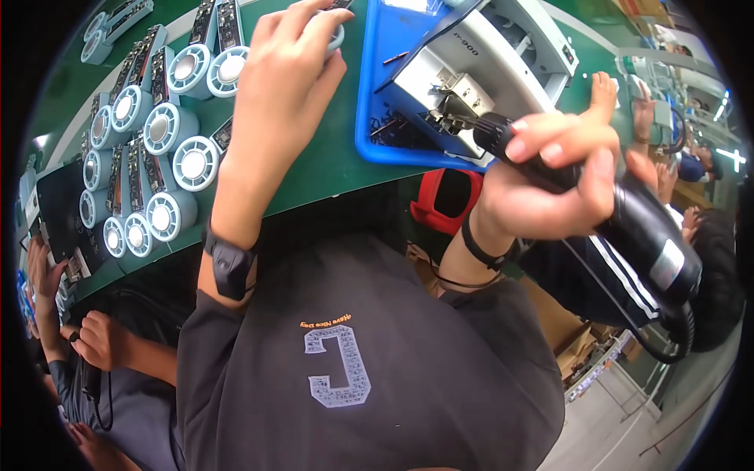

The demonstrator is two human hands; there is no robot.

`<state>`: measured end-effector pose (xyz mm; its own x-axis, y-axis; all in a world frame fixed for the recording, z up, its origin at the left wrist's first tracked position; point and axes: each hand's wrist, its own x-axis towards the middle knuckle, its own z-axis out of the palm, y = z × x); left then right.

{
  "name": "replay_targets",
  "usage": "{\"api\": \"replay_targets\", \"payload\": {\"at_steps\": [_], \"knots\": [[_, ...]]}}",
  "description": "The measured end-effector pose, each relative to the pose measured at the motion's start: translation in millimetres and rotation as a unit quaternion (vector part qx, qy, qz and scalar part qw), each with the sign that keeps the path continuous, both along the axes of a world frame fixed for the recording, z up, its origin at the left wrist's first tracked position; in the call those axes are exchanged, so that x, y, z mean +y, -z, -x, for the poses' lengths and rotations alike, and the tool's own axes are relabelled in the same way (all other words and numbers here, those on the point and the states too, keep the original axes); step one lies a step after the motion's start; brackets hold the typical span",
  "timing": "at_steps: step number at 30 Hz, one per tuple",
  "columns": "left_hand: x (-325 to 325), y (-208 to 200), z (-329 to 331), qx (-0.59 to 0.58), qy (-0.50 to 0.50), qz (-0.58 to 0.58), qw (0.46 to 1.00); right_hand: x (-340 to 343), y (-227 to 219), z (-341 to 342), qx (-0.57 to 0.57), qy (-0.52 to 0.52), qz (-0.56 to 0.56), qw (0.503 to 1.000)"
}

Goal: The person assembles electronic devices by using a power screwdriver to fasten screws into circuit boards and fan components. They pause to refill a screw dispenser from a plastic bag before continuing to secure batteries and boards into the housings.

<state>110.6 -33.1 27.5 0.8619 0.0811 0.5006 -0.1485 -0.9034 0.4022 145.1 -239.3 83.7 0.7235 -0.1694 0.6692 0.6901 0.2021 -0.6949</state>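
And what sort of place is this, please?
Probably a factory assembly workshop: light-blue round parts with exposed circuit boards crowd the green table, the right hand holds what looks like an electric screwdriver, and other people are nearby.

Assembly workshop: bench (pixel 338 137), rows of light-blue units (pixel 162 127), 1 corded screwdriver (pixel 646 222) (co-workers (pixel 145 412) alongside).

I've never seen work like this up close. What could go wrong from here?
The right hand holds a black electric screwdriver with its tip at the machine's metal mechanism; poor alignment might make it slip or catch.

Pale blue cylindrical parts sit crowded near the edge of the green table, so a bump could perhaps knock one off.

The circuit boards behind them are exposed, so a dropped tool might damage one.
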Motion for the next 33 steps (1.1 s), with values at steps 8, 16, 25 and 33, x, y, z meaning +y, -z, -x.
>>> {"api": "replay_targets", "payload": {"at_steps": [8, 16, 25, 33], "knots": [[23, -17, 101, -0.024, 0.122, 0.238, 0.963, 4, -8, -9, 0.013, -0.034, 0.073, 0.997], [33, 2, 142, 0.083, 0.094, 0.164, 0.978, 14, -8, 9, 0.065, -0.2, 0.021, 0.977], [17, 23, 142, 0.019, 0.033, 0.012, 0.999, 49, 9, 52, 0.016, -0.26, 0.08, 0.962], [14, 27, 140, 0.009, 0.013, 0.026, 1.0, 52, 24, 50, 0.043, -0.279, 0.076, 0.956]]}}
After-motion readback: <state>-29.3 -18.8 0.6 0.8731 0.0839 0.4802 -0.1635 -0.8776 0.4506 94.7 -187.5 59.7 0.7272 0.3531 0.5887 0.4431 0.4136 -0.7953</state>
